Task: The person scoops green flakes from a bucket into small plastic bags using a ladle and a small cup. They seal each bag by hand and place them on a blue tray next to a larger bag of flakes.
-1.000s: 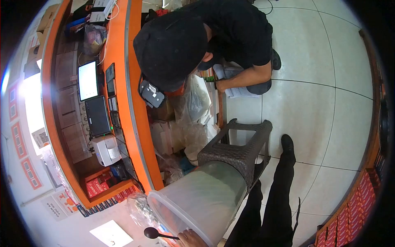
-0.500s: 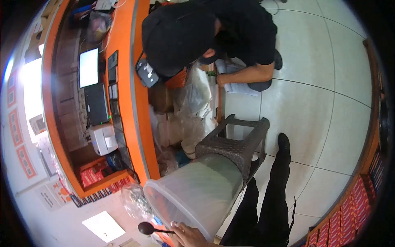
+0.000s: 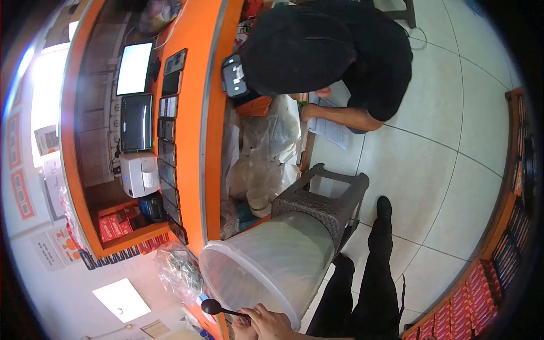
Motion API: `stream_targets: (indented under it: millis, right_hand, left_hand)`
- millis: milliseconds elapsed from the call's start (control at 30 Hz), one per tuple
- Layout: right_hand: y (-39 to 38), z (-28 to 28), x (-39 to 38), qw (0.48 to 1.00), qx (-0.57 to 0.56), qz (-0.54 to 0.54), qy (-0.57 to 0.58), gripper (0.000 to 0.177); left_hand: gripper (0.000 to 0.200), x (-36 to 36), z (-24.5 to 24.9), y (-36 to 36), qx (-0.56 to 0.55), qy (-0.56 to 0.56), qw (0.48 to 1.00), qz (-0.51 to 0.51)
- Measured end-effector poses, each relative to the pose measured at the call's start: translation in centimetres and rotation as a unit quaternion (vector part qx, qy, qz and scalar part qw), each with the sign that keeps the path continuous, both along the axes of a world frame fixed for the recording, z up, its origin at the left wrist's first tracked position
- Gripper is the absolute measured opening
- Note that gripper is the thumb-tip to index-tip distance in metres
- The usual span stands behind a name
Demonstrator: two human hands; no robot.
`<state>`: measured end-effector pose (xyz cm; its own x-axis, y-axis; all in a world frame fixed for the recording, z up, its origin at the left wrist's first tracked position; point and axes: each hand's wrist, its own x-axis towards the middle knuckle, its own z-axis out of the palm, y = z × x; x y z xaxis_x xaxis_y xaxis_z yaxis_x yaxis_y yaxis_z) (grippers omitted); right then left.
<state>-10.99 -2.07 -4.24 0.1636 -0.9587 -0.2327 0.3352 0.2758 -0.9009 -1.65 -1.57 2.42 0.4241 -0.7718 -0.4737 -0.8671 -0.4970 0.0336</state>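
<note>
A black spoon [image 3: 211,306] with a round bowl points left at the bottom of the view, its long handle running into my hands. My right hand [image 3: 273,324] is closed around the handle's end, beside the rim of a large translucent plastic bucket [image 3: 286,255]. Against it, partly cut off by the lower edge, is my left hand [image 3: 241,330], fingers curled; what they hold is hidden. The bucket rests on a dark woven-pattern plastic stool [image 3: 317,201], and its wide mouth faces the lower left.
A co-worker in black [image 3: 368,51] crouches by the counter, one hand on papers [image 3: 328,129]. The orange counter [image 3: 195,141] carries a row of phones [image 3: 165,127] and a white printer [image 3: 139,174]. Plastic bags [image 3: 272,136] fill the space below. Red boxes [image 3: 462,303] line the right.
The view has shifted, so the counter and co-worker appear farther right. My left hand now shows beside my right hand, and the spoon sits slightly farther right.
</note>
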Motion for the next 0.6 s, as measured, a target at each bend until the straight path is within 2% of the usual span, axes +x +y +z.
stream_targets:
  millis: [100, 200, 233, 300, 367, 400, 500, 533, 600]
  right_hand:
    - [-0.9, 0.2, -2.8, 0.997, -0.069, -0.034, -0.023, 0.028]
    - [-1.0, 1.1, -2.1, 0.995, -0.041, -0.035, 0.082, 0.018]
    - [-1.1, 0.8, -1.7, 0.994, -0.021, 0.087, 0.069, 0.028]
    - [-1.3, -0.5, -0.7, 0.945, 0.022, 0.325, 0.042, 0.061]
    - [-0.4, -0.6, 0.3, 0.964, -0.022, 0.253, 0.084, 0.035]
    - [0.0, -0.7, 0.6, 0.970, -0.043, 0.215, 0.106, 0.022]
    - [-0.4, -0.2, -0.1, 0.981, -0.033, 0.166, 0.098, 0.019]
    - [-0.5, 0.0, -0.3, 0.988, -0.016, 0.128, 0.086, 0.019]
    - [-0.8, 0.4, -0.6, 0.997, 0.020, 0.052, 0.061, 0.018]
  left_hand:
    - [0.020, 1.3, 0.7, -0.3, -0.005, 0.038, 0.999, 0.028]
    - [0.020, 2.0, 1.6, -0.8, -0.014, 0.047, 0.999, 0.010]
    - [0.021, 2.4, 1.9, -1.0, -0.018, 0.049, 0.999, 0.004]
    - [0.023, 5.1, 1.3, 0.2, -0.050, 0.024, 0.998, -0.017]
    - [0.024, 4.5, 2.4, -0.4, -0.047, 0.043, 0.998, -0.005]
    - [0.025, 3.7, 3.3, -1.0, -0.013, 0.070, 0.996, 0.053]
    - [0.024, 5.3, 2.9, -0.6, 0.018, 0.055, 0.998, -0.006]
    - [0.018, 3.1, 3.2, -1.6, -0.023, 0.111, 0.991, 0.076]
    - [0.015, 3.7, 2.9, -1.2, -0.054, 0.101, 0.993, 0.029]
